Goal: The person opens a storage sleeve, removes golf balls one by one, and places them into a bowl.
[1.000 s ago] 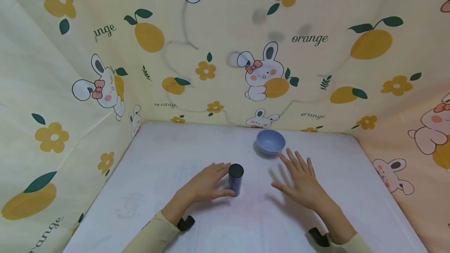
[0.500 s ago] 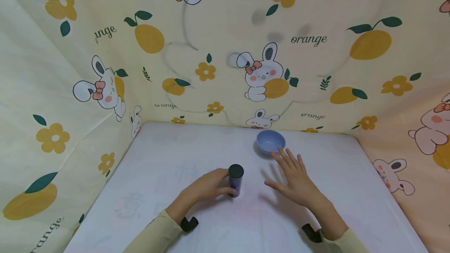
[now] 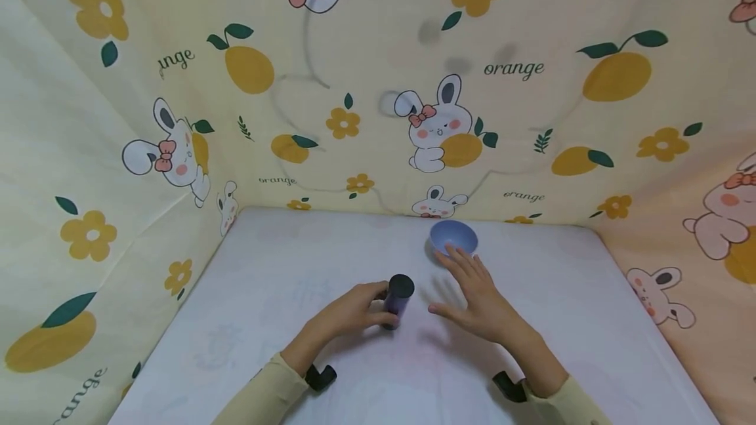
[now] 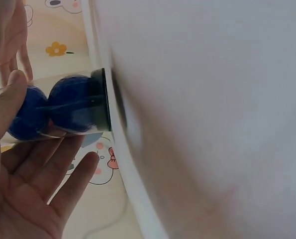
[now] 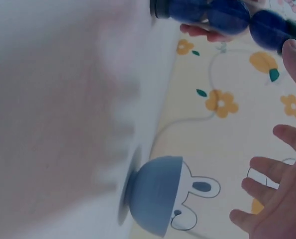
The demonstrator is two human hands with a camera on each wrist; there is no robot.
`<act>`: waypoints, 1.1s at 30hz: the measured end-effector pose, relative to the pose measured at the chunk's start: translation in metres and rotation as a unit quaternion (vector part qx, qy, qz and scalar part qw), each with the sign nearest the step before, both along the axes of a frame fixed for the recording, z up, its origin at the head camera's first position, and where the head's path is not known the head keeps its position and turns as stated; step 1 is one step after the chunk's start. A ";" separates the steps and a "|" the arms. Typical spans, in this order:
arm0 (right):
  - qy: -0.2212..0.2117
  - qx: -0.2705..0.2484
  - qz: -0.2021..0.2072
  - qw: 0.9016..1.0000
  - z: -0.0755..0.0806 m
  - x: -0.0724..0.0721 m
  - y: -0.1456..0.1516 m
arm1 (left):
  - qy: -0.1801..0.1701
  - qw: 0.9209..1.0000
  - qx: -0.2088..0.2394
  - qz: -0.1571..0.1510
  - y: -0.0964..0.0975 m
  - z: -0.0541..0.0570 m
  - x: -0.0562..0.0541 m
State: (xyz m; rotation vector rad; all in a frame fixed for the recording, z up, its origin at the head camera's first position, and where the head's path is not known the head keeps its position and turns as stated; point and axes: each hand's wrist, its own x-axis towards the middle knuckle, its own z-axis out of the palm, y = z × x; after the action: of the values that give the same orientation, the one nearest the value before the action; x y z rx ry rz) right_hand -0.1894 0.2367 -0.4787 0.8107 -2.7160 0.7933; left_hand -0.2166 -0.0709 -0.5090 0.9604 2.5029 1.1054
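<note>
A clear tube (image 3: 396,307) with black end caps holds several dark blue balls, plainly visible in the left wrist view. My left hand (image 3: 348,313) grips this tube of balls between thumb and fingers, and its top leans to the right. The bottom cap (image 4: 101,99) is right at the tabletop. To the right of the tube, my right hand (image 3: 481,303) is held over the table with fingers spread, holding nothing. In the right wrist view its thumb (image 5: 294,59) overlaps the tube's upper cap.
A small blue bowl (image 3: 451,233) stands upright near the table's back edge, just beyond my right fingertips in the head view. The white-covered table (image 3: 283,261) is bounded by printed cloth walls (image 3: 366,51) at the back and both sides.
My left fingers have closed round the tube, which has gone from upright to leaning right. My right hand has moved left, nearer the tube. The bowl has stayed put.
</note>
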 end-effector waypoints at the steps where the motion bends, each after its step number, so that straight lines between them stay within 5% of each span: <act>1: 0.003 -0.003 0.004 1.000 0.000 0.000 -0.001 | 0.005 1.000 0.003 0.001 0.000 0.001 0.000; 9: 0.027 -0.047 0.045 0.998 0.000 -0.004 -0.012 | 0.069 0.998 -0.003 0.010 -0.003 0.004 -0.002; 21: 0.001 -0.086 0.076 0.993 -0.002 -0.003 -0.021 | 0.090 0.996 -0.010 -0.002 -0.003 0.003 -0.004; 33: 0.020 -0.121 0.101 0.987 -0.006 -0.001 -0.022 | 0.105 0.994 -0.008 -0.010 -0.002 0.005 -0.003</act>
State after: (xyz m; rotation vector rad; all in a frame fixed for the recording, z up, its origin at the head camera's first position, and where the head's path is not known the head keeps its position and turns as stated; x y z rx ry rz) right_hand -0.1901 0.2144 -0.4848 1.0420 -2.4647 1.1112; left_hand -0.2194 -0.0733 -0.5036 1.1486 2.6550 1.0244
